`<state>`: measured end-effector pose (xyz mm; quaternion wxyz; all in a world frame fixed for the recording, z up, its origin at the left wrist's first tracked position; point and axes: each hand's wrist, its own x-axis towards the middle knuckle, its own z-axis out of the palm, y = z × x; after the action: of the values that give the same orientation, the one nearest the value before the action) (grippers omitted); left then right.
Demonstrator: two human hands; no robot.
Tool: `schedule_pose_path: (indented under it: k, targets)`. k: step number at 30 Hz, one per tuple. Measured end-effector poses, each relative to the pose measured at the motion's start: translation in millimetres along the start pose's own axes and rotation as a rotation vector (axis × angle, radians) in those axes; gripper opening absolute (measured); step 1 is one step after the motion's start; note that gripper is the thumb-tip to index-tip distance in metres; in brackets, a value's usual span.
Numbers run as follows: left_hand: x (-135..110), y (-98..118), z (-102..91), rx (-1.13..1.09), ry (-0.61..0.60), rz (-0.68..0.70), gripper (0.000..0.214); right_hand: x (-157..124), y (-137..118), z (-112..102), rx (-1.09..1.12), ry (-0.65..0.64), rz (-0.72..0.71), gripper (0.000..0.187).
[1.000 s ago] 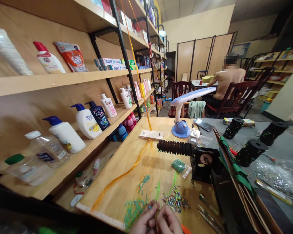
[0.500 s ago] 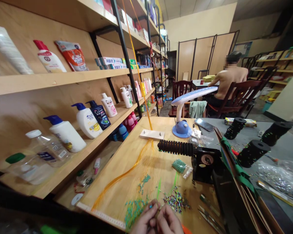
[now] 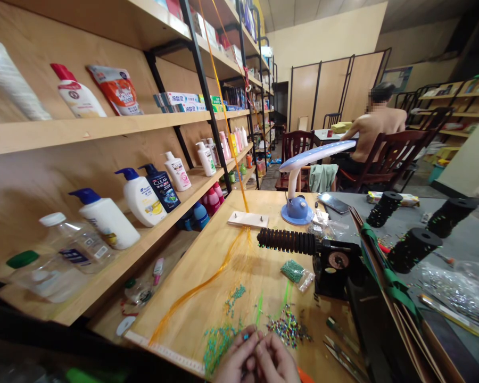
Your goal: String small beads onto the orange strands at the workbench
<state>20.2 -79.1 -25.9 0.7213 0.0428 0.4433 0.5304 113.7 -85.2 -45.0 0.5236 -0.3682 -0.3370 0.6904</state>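
At the front edge of the wooden board, my left hand [image 3: 236, 357] and my right hand [image 3: 277, 357] meet with fingers pinched together. A tiny blue speck, perhaps a bead, shows at my left fingertips; whatever else they pinch is hidden. Turquoise-green beads [image 3: 219, 340] lie loose left of my left hand. Beyond my right hand is a pile of dark multicoloured beads [image 3: 289, 325]. Fine orange threads [image 3: 199, 288] run from a small pale wooden block [image 3: 248, 219] down the board. Bright green strands [image 3: 259, 307] lie just beyond my fingers.
A ribbed black roller [image 3: 287, 242] on a black mount juts over the board. A bag of green beads [image 3: 292, 271], a blue lamp [image 3: 297, 210] and tweezers [image 3: 343, 357] lie around. Shelves of bottles [image 3: 146, 199] flank the left. A person [image 3: 377, 127] sits far behind.
Both hands stay pinched together at nearly the same spot, with only slight finger movement. The beads and threads look unchanged.
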Motion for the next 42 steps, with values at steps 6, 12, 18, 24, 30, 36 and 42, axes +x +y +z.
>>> schedule_pose_path:
  k: [6,12,18,24,30,36,42]
  targets:
    - [4,0,3.2,0.009,-0.002,0.132,0.049,8,3,-7,-0.047,-0.029,-0.008,0.053]
    - [12,5,-1.3,0.025,0.048,0.18,0.05,14,8,-8,-0.094,-0.017,-0.022,0.055]
    - [14,6,-3.2,0.048,0.079,0.158,0.054,20,4,-7,-0.168,0.0,-0.032,0.056]
    - [11,11,5.2,0.055,0.026,0.219,0.051,24,7,-7,-0.168,0.014,0.001,0.056]
    - [14,23,6.7,0.112,0.097,0.264,0.051,31,2,-9,-0.285,-0.004,-0.051,0.058]
    - [16,25,4.3,0.107,0.046,0.249,0.053,40,-6,-5,-0.31,-0.044,-0.004,0.057]
    - [21,29,1.8,0.057,0.059,0.274,0.056,43,-6,-4,-0.307,-0.052,0.011,0.06]
